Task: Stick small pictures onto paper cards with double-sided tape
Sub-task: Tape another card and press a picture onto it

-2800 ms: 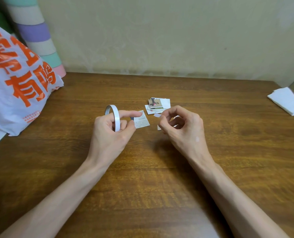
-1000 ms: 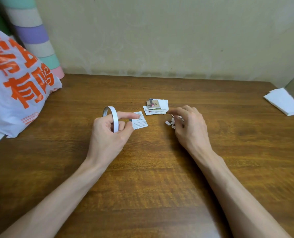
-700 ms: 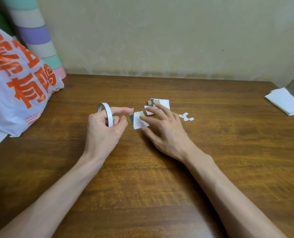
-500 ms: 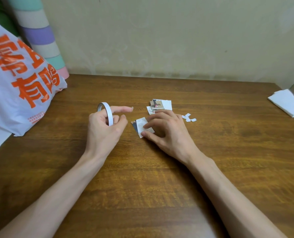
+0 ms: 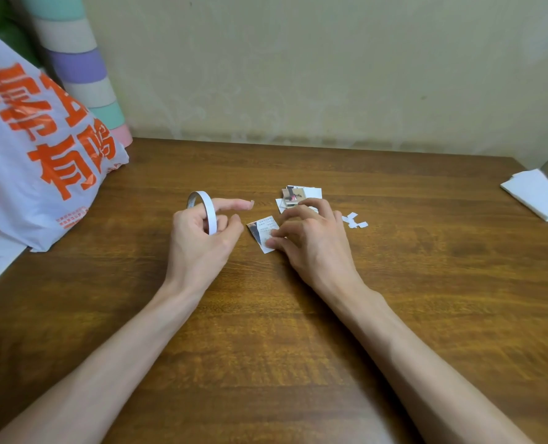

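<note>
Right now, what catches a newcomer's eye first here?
The big white bag with orange characters at the table's far left dominates. At centre, the left hand holds a thin white tape roll, while the right hand rests its fingertips on a small printed card lying on the wooden table. Just behind sits a little pile of pictures.

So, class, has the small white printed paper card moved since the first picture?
Yes: the card moved nearer the person, away from the stack of small pictures, now under the right hand.
</note>
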Demonstrator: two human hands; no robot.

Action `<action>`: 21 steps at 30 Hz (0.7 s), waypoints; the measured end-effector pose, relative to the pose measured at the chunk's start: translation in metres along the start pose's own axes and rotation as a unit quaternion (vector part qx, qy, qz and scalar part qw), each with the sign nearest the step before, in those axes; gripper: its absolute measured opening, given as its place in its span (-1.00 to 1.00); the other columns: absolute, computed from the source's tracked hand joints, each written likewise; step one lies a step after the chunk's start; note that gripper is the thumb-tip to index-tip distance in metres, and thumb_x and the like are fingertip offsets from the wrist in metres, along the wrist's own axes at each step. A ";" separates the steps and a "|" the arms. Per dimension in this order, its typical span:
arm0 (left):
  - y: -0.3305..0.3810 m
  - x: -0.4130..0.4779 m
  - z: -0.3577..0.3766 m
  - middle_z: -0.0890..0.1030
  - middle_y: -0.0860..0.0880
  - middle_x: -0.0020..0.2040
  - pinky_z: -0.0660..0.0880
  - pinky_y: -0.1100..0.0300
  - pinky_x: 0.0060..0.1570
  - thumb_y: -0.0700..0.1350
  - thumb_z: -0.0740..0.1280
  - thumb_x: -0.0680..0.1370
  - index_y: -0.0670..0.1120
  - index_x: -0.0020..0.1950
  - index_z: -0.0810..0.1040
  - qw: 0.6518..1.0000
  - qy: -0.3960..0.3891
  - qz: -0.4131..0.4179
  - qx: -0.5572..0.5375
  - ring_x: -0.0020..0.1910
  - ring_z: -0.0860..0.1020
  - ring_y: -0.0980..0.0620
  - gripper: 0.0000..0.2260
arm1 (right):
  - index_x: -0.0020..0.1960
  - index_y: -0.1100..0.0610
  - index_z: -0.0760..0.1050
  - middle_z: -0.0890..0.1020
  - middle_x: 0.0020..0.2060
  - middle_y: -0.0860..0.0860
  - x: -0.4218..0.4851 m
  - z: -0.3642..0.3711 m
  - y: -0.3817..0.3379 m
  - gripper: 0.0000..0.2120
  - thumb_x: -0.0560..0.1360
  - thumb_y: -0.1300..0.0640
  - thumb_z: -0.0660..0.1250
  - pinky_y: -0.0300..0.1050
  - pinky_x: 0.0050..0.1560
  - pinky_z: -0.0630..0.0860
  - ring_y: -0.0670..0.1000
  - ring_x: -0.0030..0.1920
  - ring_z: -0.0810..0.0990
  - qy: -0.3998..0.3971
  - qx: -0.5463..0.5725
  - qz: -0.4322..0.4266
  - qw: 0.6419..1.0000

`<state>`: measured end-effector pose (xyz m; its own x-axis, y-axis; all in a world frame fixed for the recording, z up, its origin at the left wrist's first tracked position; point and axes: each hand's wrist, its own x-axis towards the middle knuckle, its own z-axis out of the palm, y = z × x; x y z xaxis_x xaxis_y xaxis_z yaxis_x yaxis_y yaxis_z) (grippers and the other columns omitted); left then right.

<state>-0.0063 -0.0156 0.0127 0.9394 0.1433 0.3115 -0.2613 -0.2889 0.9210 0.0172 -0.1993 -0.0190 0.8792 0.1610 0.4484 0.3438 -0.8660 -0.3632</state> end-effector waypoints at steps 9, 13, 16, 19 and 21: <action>-0.006 0.003 -0.001 0.72 0.21 0.03 0.55 0.28 0.05 -0.12 0.47 0.59 -0.15 -0.28 0.60 1.000 0.014 -0.005 -0.008 -0.08 0.66 0.24 -0.74 | 0.02 -0.02 0.78 0.75 0.00 -0.12 0.000 -0.013 0.004 -0.88 0.52 0.00 0.54 -0.25 0.03 0.47 -0.12 -0.01 0.66 0.083 0.161 0.042 0.983; -0.006 0.003 -0.001 0.55 0.37 0.37 0.61 -0.16 0.21 0.24 0.51 0.50 -0.01 -0.16 0.70 0.999 -0.013 -0.034 0.001 0.10 0.71 -0.09 -0.68 | 0.05 0.00 0.78 0.77 -0.19 -0.18 -0.007 -0.030 0.006 -0.88 0.51 0.05 0.56 -0.28 -0.08 0.56 -0.12 -0.23 0.71 0.024 0.295 0.089 0.951; -0.002 -0.001 0.001 0.46 0.34 0.48 0.61 0.23 -0.20 0.18 0.51 0.51 -0.05 -0.09 0.75 0.999 -0.027 -0.034 0.003 -0.44 0.59 0.03 -0.71 | 0.05 0.02 0.78 0.77 -0.16 -0.18 -0.009 -0.029 0.006 -0.85 0.48 0.08 0.58 -0.17 -0.06 0.61 -0.05 -0.24 0.69 0.000 0.326 0.086 0.942; -0.005 -0.001 0.000 0.45 0.33 0.49 0.49 0.31 -0.41 -0.01 0.54 0.54 -0.09 -0.04 0.76 0.999 -0.033 -0.021 0.013 -0.54 0.49 0.08 -0.85 | 0.07 0.00 0.76 0.76 -0.13 -0.20 -0.009 -0.028 0.007 -0.81 0.46 0.13 0.61 -0.21 -0.07 0.58 -0.04 -0.20 0.67 -0.024 0.348 0.096 0.932; -0.007 -0.001 0.000 0.45 0.32 0.49 0.45 0.33 -0.43 -0.08 0.56 0.53 -0.08 -0.05 0.76 0.999 -0.040 -0.021 0.021 -0.55 0.49 0.10 -0.92 | 0.14 0.00 0.73 0.76 -0.13 -0.16 -0.010 -0.031 0.008 -0.71 0.44 0.17 0.62 -0.28 -0.04 0.57 -0.13 -0.17 0.64 -0.035 0.371 0.112 0.921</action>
<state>-0.0052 -0.0132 0.0060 0.9646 0.0797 0.2514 -0.2133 -0.3248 0.9214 0.0010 -0.2221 -0.0008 0.9655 0.0702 0.2507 0.2598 -0.3224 -0.9102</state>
